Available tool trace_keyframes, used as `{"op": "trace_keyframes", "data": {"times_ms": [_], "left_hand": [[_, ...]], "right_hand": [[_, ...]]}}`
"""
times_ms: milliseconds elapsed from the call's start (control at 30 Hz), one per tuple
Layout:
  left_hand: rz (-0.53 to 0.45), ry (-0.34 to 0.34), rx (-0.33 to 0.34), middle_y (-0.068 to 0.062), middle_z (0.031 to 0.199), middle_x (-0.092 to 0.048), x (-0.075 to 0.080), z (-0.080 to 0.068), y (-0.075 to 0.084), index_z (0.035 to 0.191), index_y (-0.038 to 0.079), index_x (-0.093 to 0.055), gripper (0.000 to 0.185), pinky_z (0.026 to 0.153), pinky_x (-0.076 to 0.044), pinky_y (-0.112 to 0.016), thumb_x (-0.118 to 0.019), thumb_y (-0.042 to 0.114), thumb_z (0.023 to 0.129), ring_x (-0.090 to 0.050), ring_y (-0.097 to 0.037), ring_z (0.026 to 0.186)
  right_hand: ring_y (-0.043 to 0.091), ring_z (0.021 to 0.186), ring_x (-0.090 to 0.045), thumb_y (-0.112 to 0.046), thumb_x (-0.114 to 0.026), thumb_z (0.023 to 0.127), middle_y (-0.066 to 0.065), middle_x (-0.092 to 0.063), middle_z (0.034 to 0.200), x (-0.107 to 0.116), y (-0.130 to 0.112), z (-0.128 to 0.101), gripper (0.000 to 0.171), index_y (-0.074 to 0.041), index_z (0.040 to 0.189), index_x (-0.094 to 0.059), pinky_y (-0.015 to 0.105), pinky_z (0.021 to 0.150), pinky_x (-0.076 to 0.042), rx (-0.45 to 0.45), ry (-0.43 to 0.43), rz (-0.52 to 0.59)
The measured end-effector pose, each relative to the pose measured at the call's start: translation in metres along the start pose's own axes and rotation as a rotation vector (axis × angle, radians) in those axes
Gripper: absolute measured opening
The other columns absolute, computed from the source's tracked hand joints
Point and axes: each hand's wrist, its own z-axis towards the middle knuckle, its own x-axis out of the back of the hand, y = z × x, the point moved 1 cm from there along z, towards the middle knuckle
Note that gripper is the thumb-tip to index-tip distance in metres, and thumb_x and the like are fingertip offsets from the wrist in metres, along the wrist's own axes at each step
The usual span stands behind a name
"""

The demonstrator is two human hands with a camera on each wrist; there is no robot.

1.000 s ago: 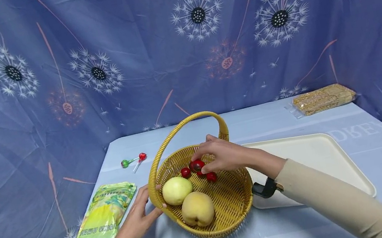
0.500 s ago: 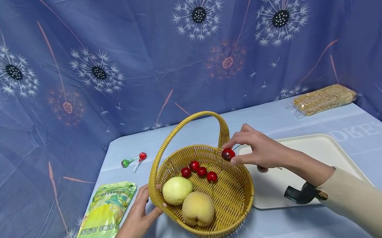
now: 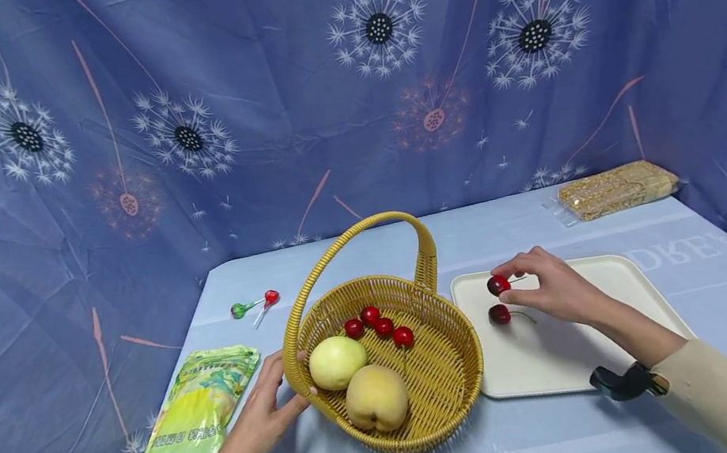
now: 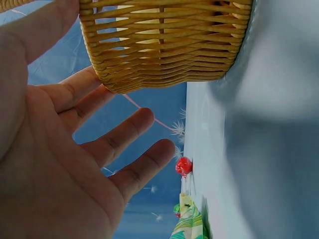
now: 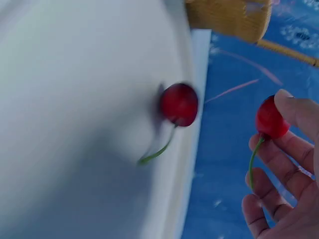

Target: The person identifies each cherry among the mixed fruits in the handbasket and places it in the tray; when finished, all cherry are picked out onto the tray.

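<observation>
My right hand point(image 3: 554, 289) pinches a dark red cherry point(image 3: 499, 285) between thumb and fingertips over the cream tray point(image 3: 602, 359). In the right wrist view, the held cherry point(image 5: 271, 119) hangs its green stem down along the fingers, raised above the tray. A second cherry point(image 3: 499, 314) with a curved stem lies on the tray just below it. My left hand point(image 3: 261, 412) grips the left rim of the yellow wicker basket point(image 3: 448, 413) beside the handle base. Its thumb and upper fingers are at the wicker point(image 4: 164, 64), while the lower two fingers extend free.
In the basket sit several cherries point(image 3: 384, 327), a pale green fruit point(image 3: 338, 362) and a peach point(image 3: 376, 398). A green-yellow bag point(image 3: 195, 427) lies at left, with two lollipops point(image 3: 268, 300) behind it. A packaged brown snack point(image 3: 617, 189) rests at back right.
My right hand has lifted a cherry out of the basket and carried it right, over the tray. The left hand and basket have stayed in place.
</observation>
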Motion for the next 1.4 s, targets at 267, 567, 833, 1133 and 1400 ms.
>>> {"op": "trace_keyframes", "data": {"times_ms": [267, 567, 833, 1133, 1400], "left_hand": [[0.001, 0.000, 0.011, -0.007, 0.145, -0.038, 0.001, 0.001, 0.000, 0.136, 0.014, -0.046, 0.056, 0.107, -0.031, -0.062, -0.066, 0.031, 0.087, -0.030, -0.030, 0.137], [0.002, 0.001, 0.039, -0.007, 0.143, -0.039, 0.000, 0.001, -0.002, 0.138, 0.015, -0.044, 0.058, 0.106, -0.031, -0.063, -0.068, 0.026, 0.087, -0.032, -0.030, 0.136], [-0.009, 0.000, 0.025, -0.008, 0.142, -0.039, 0.000, 0.000, -0.002, 0.138, 0.017, -0.044, 0.057, 0.106, -0.031, -0.063, -0.068, 0.027, 0.087, -0.031, -0.030, 0.137], [-0.008, -0.002, 0.031, -0.008, 0.143, -0.038, 0.000, 0.000, -0.001, 0.139, 0.017, -0.043, 0.059, 0.106, -0.030, -0.064, -0.067, 0.027, 0.087, -0.031, -0.032, 0.137], [-0.015, -0.004, 0.026, -0.007, 0.143, -0.038, 0.001, -0.001, -0.001, 0.140, 0.016, -0.042, 0.061, 0.107, -0.029, -0.064, -0.067, 0.033, 0.086, -0.031, -0.031, 0.137]], "right_hand": [[0.023, 0.091, -0.052, -0.025, -0.075, 0.079, 0.006, -0.068, 0.102, -0.005, 0.032, -0.010, 0.036, -0.009, 0.111, -0.068, 0.029, 0.072, -0.039, -0.128, -0.060, -0.054], [0.023, 0.089, -0.050, -0.026, -0.075, 0.079, 0.010, -0.070, 0.102, -0.009, 0.045, -0.011, 0.037, -0.009, 0.112, -0.067, 0.029, 0.070, -0.038, -0.199, -0.103, -0.108], [0.024, 0.090, -0.049, -0.024, -0.076, 0.077, 0.013, -0.070, 0.104, -0.012, 0.052, -0.010, 0.037, -0.007, 0.109, -0.068, 0.030, 0.070, -0.037, -0.225, -0.132, -0.119], [0.025, 0.090, -0.050, -0.021, -0.076, 0.076, 0.012, -0.070, 0.101, -0.013, 0.055, -0.011, 0.037, -0.006, 0.109, -0.067, 0.031, 0.072, -0.036, -0.202, -0.150, -0.131], [0.026, 0.094, -0.050, -0.023, -0.076, 0.077, 0.012, -0.069, 0.106, -0.012, 0.051, -0.009, 0.038, -0.007, 0.110, -0.067, 0.031, 0.072, -0.039, -0.189, -0.141, -0.114]]}}
